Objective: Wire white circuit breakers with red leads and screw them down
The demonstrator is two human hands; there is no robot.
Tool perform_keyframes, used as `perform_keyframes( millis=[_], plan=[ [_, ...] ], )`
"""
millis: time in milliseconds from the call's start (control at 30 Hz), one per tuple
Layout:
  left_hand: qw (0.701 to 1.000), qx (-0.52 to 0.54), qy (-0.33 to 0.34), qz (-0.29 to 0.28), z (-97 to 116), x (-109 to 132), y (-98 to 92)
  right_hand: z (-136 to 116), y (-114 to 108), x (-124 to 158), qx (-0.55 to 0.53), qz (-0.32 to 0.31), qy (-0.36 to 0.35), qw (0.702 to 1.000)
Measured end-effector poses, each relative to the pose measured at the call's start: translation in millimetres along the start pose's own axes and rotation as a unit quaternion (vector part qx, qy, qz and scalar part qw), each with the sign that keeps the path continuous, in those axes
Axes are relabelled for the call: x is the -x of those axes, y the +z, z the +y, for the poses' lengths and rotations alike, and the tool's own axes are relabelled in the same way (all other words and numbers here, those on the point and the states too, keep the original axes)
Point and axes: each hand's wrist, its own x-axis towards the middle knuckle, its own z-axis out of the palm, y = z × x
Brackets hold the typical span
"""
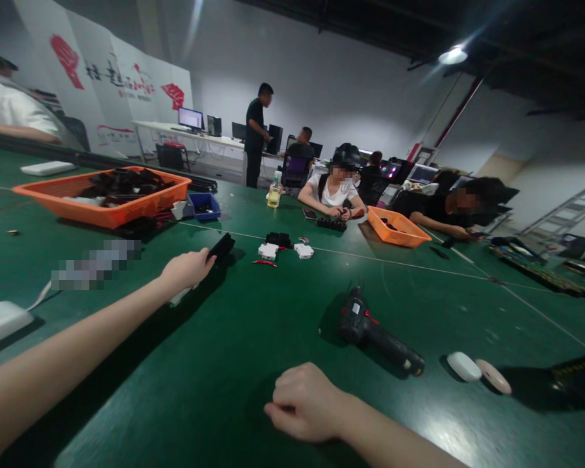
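Note:
My left hand [188, 272] reaches forward over the green table with its fingers wrapped round a black plastic part [222, 246]. A pale piece [182, 297] shows beneath that hand; whether it is held too, I cannot tell. Near the table's front, my right hand [308, 404] rests curled into a fist, and nothing shows in it. A cordless drill [365, 325] lies on its side beyond the right hand. Two white plastic parts [268, 251], a black part [277, 240] and a short red wire [264, 263] sit to the right of my left hand.
An orange basket [112, 216] of black parts and a small blue bin [206, 206] stand at left. Farther right are another orange basket [400, 235], a bottle [273, 192] and a white oval case [463, 366]. Co-workers sit across the table.

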Motion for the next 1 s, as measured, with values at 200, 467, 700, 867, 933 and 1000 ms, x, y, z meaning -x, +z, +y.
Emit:
perform_keyframes(
  millis=[200, 467, 700, 867, 933, 1000],
  plan=[
    [0.999, 0.033, -0.02, -0.003, -3.3, -3.1, -2.8, 0.3, -1.7, 0.7, 0.006, -0.007, -0.01, 1.0],
    [0.999, 0.008, -0.044, -0.001, 5.1, -1.7, -9.2, -0.2, -3.1, 0.7, -0.009, -0.001, -0.001, 1.0],
    [0.997, -0.023, -0.011, 0.07, 12.2, -0.7, -4.9, -0.1, -3.6, 2.0, -0.012, -0.009, 0.004, 1.0],
    [0.982, -0.072, 0.033, 0.17, 19.0, -11.2, -0.5, 1.4, 0.5, 2.1, -0.02, 0.014, 0.008, 1.0],
    [0.976, -0.094, 0.067, 0.183, 22.5, -18.4, 1.5, 2.6, 3.2, 2.5, -0.03, 0.023, 0.01, 0.999],
    [0.973, -0.108, 0.085, 0.187, 25.5, -25.0, 5.2, 3.9, 5.8, 3.8, -0.043, 0.034, 0.006, 0.998]
  ],
)
